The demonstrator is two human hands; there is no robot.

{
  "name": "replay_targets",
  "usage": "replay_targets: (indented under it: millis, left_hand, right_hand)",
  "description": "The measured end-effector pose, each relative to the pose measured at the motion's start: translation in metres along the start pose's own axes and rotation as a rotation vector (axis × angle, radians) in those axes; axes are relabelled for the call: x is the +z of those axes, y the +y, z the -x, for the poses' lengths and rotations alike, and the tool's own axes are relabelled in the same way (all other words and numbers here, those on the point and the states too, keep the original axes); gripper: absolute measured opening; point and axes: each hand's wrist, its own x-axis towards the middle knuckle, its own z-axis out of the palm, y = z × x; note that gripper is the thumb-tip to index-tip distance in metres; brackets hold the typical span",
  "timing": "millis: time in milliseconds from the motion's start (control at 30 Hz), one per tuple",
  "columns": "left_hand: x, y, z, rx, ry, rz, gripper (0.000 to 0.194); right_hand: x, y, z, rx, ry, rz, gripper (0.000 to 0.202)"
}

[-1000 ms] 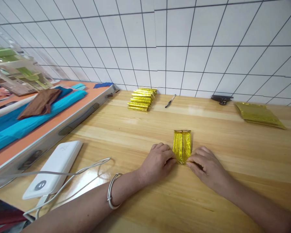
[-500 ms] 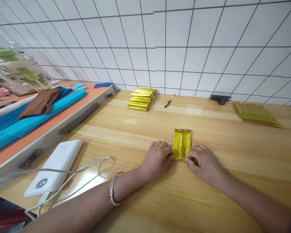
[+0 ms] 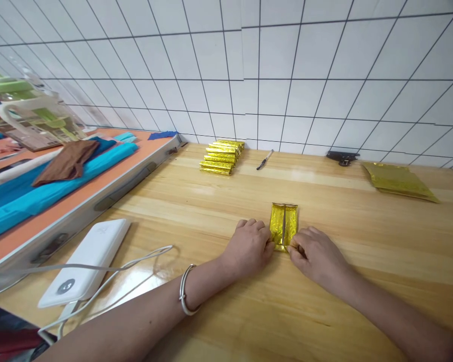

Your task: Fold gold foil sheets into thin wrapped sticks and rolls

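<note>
Head view — crinkled oblong gold foil (image 3: 278, 223), near end in the pinch of left hand (image 3: 249, 247) and right hand (image 3: 317, 255)

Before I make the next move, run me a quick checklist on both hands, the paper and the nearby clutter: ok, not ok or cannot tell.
1. Left hand holding the near left corner of the folded gold paper: ok.
2. Right hand holding the near right corner: ok.
3. Paper closed along its middle: not ok, a dark gap runs down it.
4. Near edge creased evenly: cannot tell, fingers cover part of it.
5. White cable and power bank apart from the paper: ok, both off to the left.
6. Gold strips apart from the hands: ok, they lie near the wall.
</note>
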Motion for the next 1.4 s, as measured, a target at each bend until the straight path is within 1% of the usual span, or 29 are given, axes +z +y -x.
replay_targets:
  millis: [200, 367, 467, 567, 733, 800, 833, 967, 1067, 1167, 1400]
  left_hand:
    - [0.000, -0.003, -0.006, -0.001, -0.059, -0.033, 0.013]
    - [-0.003, -0.004, -0.003, -0.008, -0.062, -0.004, 0.014]
    - [-0.002, -0.006, -0.002, -0.030, -0.046, 0.037, 0.014]
    - [-0.001, -0.007, 0.000, -0.043, -0.038, 0.061, 0.014]
    - [0.001, -0.007, 0.002, -0.011, -0.024, 0.078, 0.011]
    - [0.001, -0.005, 0.003, 0.040, -0.010, 0.065, 0.008]
    - [0.001, -0.005, 0.004, 0.089, -0.009, 0.057, 0.008]
    - [0.000, -0.004, 0.005, 0.363, -0.040, 0.052, 0.018]
    - [-0.001, -0.003, 0.005, 0.473, -0.039, 0.052, 0.025]
    - [-0.002, -0.002, 0.006, 0.508, -0.061, 0.021, 0.027]
    - [-0.008, 0.007, 0.010, 0.486, -0.126, -0.082, 0.024]
  right_hand:
    - [0.002, -0.001, 0.001, 0.024, 0.005, 0.089, 0.015]
    - [-0.004, -0.003, 0.002, 0.046, -0.029, 0.087, 0.016]
    - [-0.009, -0.002, 0.002, 0.058, -0.049, 0.033, 0.015]
    - [-0.012, 0.002, 0.002, 0.072, -0.085, -0.071, 0.015]
    - [-0.013, 0.010, 0.001, 0.080, -0.125, -0.196, 0.015]
    - [-0.012, 0.012, 0.001, 0.072, -0.125, -0.218, 0.016]
    - [-0.012, 0.013, 0.001, 0.061, -0.128, -0.228, 0.017]
    - [-0.011, 0.014, -0.001, 0.019, -0.133, -0.251, 0.019]
    - [-0.011, 0.015, -0.001, 0.018, -0.147, -0.238, 0.020]
    - [-0.012, 0.014, -0.002, 0.019, -0.154, -0.216, 0.020]
    - [-0.017, 0.011, -0.002, 0.013, -0.162, -0.177, 0.021]
